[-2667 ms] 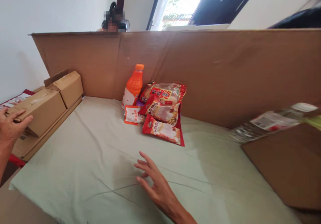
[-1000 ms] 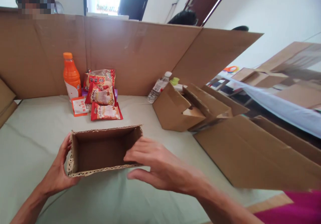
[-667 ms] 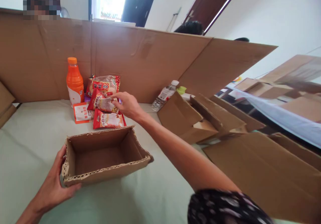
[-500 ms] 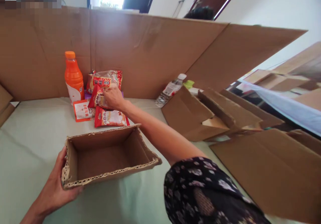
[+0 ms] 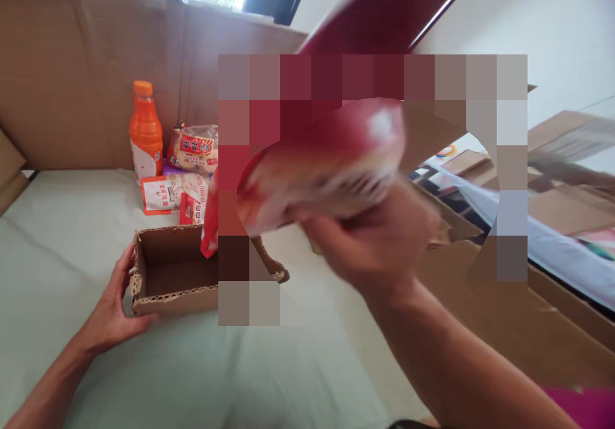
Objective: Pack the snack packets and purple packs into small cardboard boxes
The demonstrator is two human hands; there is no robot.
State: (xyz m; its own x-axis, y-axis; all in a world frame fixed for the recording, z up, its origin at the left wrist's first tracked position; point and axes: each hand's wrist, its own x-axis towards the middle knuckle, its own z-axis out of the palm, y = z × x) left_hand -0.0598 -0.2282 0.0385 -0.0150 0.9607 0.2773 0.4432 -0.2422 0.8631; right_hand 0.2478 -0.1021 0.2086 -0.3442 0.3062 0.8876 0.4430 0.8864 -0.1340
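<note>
My left hand (image 5: 113,304) is closed on the left end of a small open cardboard box (image 5: 177,300), fingers behind and thumb in front. No item shows in the visible part of the box. Raised close to the camera, my right hand (image 5: 384,243) grips a red and cream snack bag (image 5: 331,173), which is smeared by motion and partly hidden by pixelation. Behind the box are a white and orange snack pouch (image 5: 161,193), a red snack packet (image 5: 189,208) and a clear-fronted snack bag (image 5: 195,144).
An orange juice bottle (image 5: 145,134) stands at the back left, by a tall cardboard wall (image 5: 96,83). Cardboard pieces (image 5: 538,326) lie on the right. A pale cloth (image 5: 62,237) covers the table.
My right hand has lifted the red snack bag from the snack group, moving right and much nearer the camera. My left hand still holds the box; the view has shifted.
</note>
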